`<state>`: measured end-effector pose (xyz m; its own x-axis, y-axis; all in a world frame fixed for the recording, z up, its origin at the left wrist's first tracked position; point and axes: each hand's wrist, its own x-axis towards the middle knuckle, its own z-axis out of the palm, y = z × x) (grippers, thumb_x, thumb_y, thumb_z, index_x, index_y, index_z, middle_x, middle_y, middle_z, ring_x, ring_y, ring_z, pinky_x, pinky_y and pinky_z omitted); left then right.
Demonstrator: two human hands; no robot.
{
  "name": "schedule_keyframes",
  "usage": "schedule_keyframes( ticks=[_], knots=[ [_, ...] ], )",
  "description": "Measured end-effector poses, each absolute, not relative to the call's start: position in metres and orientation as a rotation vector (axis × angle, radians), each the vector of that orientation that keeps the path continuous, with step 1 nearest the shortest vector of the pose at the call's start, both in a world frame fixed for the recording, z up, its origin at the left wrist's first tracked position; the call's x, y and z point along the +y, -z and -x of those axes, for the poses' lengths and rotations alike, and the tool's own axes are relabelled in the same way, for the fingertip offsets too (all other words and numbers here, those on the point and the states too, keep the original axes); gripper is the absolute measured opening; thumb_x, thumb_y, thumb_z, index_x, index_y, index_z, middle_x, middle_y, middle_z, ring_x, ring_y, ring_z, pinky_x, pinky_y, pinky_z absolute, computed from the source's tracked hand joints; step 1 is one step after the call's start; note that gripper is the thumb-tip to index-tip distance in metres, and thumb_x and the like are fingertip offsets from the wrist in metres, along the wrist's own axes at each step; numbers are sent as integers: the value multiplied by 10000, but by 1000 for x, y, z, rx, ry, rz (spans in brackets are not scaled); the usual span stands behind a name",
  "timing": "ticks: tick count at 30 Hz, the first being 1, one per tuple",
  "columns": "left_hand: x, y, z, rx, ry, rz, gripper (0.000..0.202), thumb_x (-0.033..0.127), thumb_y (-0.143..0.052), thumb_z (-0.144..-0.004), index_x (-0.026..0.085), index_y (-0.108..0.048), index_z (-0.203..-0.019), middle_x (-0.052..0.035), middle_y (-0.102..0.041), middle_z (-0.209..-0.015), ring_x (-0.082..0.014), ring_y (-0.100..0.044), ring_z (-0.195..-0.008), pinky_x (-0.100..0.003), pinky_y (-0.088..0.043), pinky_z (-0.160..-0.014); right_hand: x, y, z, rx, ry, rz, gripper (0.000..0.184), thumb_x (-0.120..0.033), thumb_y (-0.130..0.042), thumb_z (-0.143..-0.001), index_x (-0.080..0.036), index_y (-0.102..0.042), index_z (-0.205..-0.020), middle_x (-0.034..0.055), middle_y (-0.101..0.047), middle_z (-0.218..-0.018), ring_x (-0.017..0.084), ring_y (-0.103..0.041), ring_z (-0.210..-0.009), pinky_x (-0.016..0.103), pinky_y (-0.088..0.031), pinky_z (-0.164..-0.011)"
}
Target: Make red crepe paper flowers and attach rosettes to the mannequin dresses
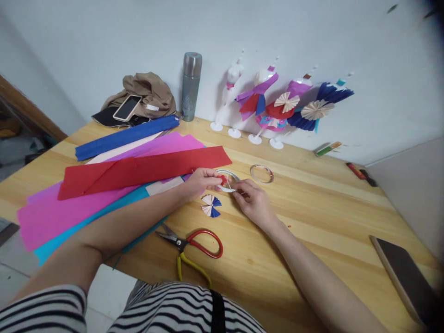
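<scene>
My left hand [204, 181] pinches a small red paper piece [222, 179] between thumb and fingertips. My right hand [255, 201] is closed close by on the right, its fingertips at a thin pale strand [229, 183] that runs towards the red piece. A white ring-shaped roll [233, 174] lies behind and under the fingertips, partly hidden by them. Just in front of my left hand sits a pleated paper bow [211, 206] in cream and blue. Scissors [180, 243] with one red and one yellow handle lie spread nearer my body.
Crepe paper sheets [52, 222] in several colours cover the left side. A tape roll [262, 174] lies right of centre. Dolls on stands [255, 138] in paper dresses, a flask [192, 88] and a cap with a phone [127, 107] line the wall. A tablet-like device [402, 273] lies right.
</scene>
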<state>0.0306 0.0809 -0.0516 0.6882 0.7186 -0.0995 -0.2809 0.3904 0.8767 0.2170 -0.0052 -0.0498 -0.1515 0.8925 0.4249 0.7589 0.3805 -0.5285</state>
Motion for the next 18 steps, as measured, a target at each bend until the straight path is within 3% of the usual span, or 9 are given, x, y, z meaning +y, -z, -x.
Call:
schedule_keyframes(
  ticks=[5, 11, 15, 18],
  knots=[
    [82, 46, -28, 506, -594, -988, 301, 324, -840, -580, 80, -737, -725, -134, -735, -884, -175, -663, -826, -256, -495, -662, -9, 46, -215, -1892, -329, 1413, 124, -163, -581, -838, -175, -682, -908, 95, -687, -875, 188, -625, -720, 327, -526, -627],
    [84, 49, -31, 514, -586, -946, 307, 326, -848, -561, 86, -719, -702, -134, -740, -854, -180, -671, -786, -277, -507, -667, -13, 38, -213, -1616, -469, 1443, 201, -250, -604, -856, -178, -661, -1034, 101, -667, -1017, 106, -530, -563, 264, -439, -490],
    [80, 49, -32, 571, -568, -1022, 246, 304, -821, -610, 100, -717, -700, -78, -727, -763, -135, -645, -686, -261, -520, -652, -1, 28, -204, -1328, -871, 1432, 240, -329, -641, -815, -172, -663, -995, 10, -634, -693, 89, -459, -456, 242, -371, -440],
    [77, 46, -33, 607, -539, -1049, 215, 281, -819, -606, 112, -698, -663, -27, -682, -635, -104, -607, -585, -247, -518, -621, 11, 20, -197, -1223, -1010, 1422, 198, -327, -683, -760, -167, -660, -873, -28, -581, -557, 88, -446, -433, 235, -356, -429]
  ],
)
